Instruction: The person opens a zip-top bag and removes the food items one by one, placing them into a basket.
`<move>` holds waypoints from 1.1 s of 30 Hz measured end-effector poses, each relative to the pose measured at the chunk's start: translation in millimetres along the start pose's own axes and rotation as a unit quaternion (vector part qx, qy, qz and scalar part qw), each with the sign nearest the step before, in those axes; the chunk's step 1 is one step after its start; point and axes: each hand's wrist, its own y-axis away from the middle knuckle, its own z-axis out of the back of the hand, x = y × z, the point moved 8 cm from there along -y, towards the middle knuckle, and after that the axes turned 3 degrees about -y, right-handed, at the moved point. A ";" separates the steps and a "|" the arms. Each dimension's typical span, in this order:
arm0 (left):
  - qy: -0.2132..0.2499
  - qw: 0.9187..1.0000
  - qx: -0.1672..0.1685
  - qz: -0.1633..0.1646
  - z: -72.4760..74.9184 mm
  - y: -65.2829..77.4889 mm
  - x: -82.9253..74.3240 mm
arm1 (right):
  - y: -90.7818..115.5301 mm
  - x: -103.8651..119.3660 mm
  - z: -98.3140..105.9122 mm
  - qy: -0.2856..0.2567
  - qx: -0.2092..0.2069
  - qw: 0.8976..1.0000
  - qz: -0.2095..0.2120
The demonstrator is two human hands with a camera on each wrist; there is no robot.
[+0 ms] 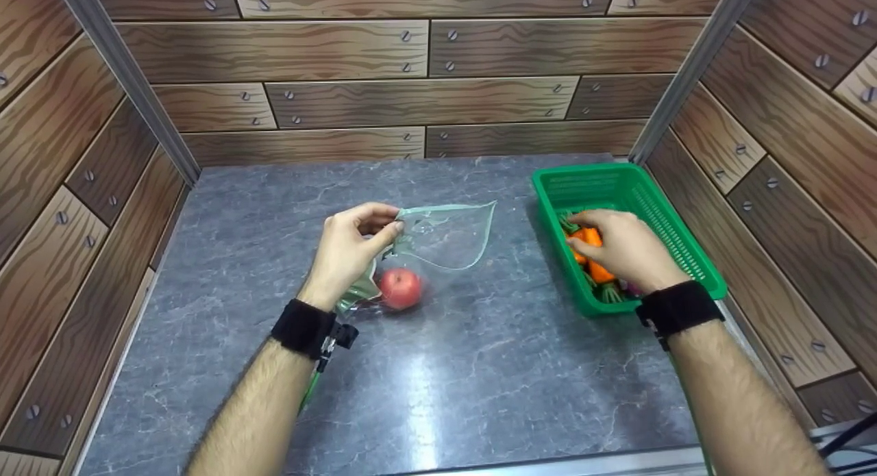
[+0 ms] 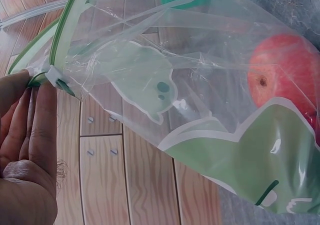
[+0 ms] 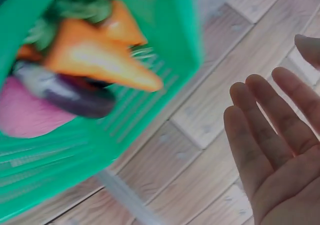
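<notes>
My left hand [image 1: 353,246] pinches the rim of a clear zip bag [image 1: 449,236] at its slider end, and the bag's mouth gapes toward the right. A red apple [image 1: 401,288] lies inside the bag, near its green printed part [image 2: 235,155]. Above the green basket [image 1: 706,281] hovers my right hand [image 1: 627,246], fingers spread and holding nothing. Below that hand, orange carrots [image 3: 95,52] with green tops lie in the basket. A dark eggplant [image 3: 65,92] and a pink round item [image 3: 30,107] sit beside them; the pink item's kind is unclear.
The grey marbled tabletop [image 1: 493,366] carries the bag and the basket. Wood-patterned walls [image 1: 342,51] enclose it at the back and both sides. Dark cables [image 1: 849,438] show at the lower right corner.
</notes>
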 end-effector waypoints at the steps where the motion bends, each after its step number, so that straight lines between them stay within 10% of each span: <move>1: -0.001 1.000 0.000 0.001 -0.2 0.2 0.3 | -0.6 7.9 0.9 -0.001 -0.007 1.000 0.010; 17: 0.009 1.000 0.001 -0.005 -2.5 1.0 1.6 | -15.7 126.8 -5.9 -0.001 -0.054 0.984 0.170; 33: 0.015 1.000 0.005 -0.003 -4.4 2.3 1.2 | -52.3 190.2 -68.1 0.025 0.043 0.978 0.201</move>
